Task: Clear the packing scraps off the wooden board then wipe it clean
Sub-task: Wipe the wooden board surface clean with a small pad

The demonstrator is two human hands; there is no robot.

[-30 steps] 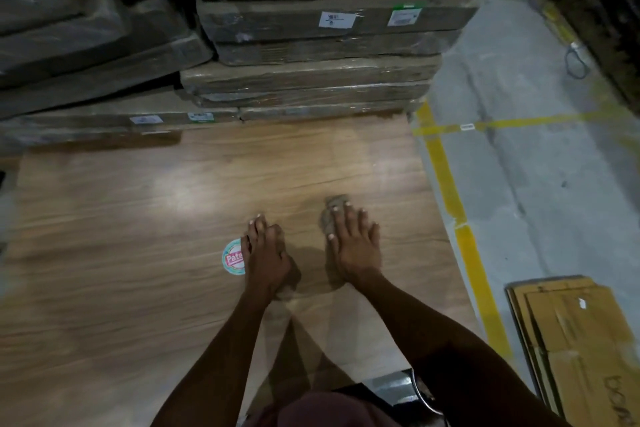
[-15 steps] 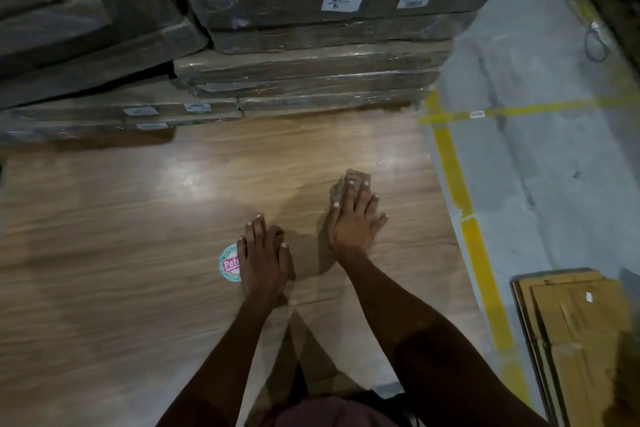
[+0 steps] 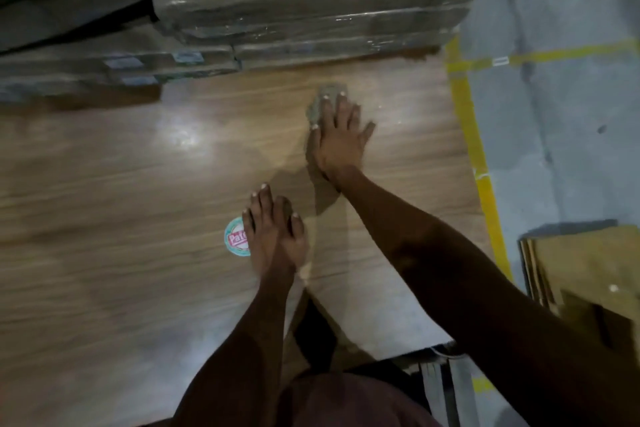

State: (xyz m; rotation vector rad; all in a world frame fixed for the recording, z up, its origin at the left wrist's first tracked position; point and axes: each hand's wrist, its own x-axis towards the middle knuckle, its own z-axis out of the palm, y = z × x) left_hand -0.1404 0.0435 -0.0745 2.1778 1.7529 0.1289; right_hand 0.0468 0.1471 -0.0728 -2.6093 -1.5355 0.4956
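Observation:
A large wooden board [image 3: 121, 218] with a glossy grain surface fills most of the view. My right hand [image 3: 339, 139] lies flat with straight fingers on a small grey cloth [image 3: 320, 102], pressing it onto the board near its far right part. My left hand [image 3: 273, 236] rests flat on the board nearer to me, fingers straight, partly covering a round sticker [image 3: 235, 239] with red lettering. No loose scraps show on the board.
Wrapped packs of boards [image 3: 311, 21] are stacked along the board's far edge. Grey concrete floor [image 3: 561, 135] with yellow tape lines [image 3: 471, 135] runs along the right. Flattened cardboard [image 3: 588, 270] lies on the floor at the right.
My right hand has slid the cloth away from me across the board, towards the stacked packs. My left hand has stayed by the sticker.

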